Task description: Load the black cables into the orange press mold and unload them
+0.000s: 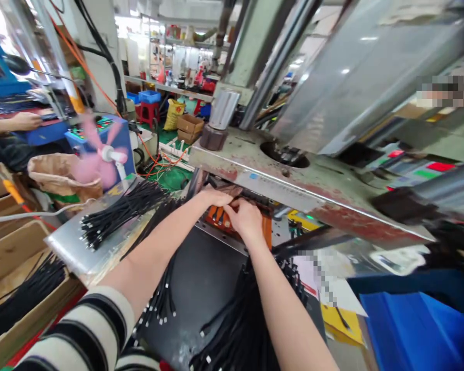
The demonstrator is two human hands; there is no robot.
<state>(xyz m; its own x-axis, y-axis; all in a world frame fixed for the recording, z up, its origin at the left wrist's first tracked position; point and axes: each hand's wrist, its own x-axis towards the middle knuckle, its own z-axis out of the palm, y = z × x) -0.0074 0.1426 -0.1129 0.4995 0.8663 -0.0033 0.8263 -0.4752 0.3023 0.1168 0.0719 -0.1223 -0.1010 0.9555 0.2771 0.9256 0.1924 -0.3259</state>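
Both hands reach under the upper plate of a press [278, 180], over an orange-brown mold [268, 230] with black cable ends lying in it. My left hand [217, 197] comes in from the left, its fingers closed and bent over the mold's back part. Close beside it, my right hand [248, 217] has thumb and forefinger pinched together. Whatever lies between the fingers of either hand is too small and shaded to make out. Below my right forearm is a thick bundle of black cables [235, 319] with silvery ends.
More black cables [119, 211] lie on a metal sheet [67, 247] at left, beside cardboard boxes [23, 247]. A pink fan [100, 152] spins behind them. Blue bins [421, 324] stand at right. At far left, another person's hand [27, 121] shows at a bench.
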